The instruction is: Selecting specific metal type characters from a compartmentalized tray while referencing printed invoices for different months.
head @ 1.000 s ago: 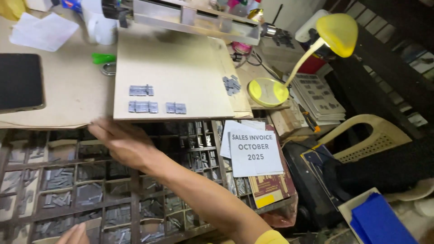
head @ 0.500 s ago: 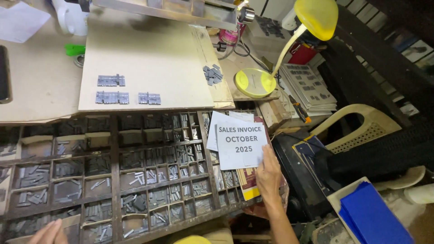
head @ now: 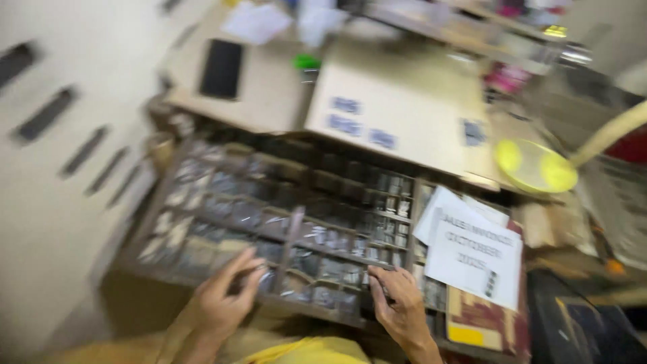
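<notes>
Two hands are resting on the near edge of a compartmented wooden type tray (head: 290, 222); left hand (head: 226, 300) lying loose with fingers extended over the front compartments; right hand (head: 399, 303) curling over the rim, grasp uncertain through blur; white paper sheets (head: 475, 253) lying just right.

Blurred by motion, the head view shows both hands at the near edge of a wooden type case (head: 222, 209) full of small metal sorts. The left hand (head: 226, 300) rests its fingers in a front compartment; the right hand (head: 402, 307) touches the case's front rail, just beside white printed sheets (head: 475, 253). Beyond lies a cardboard sheet (head: 404, 108) on the surface (head: 269, 101).
</notes>
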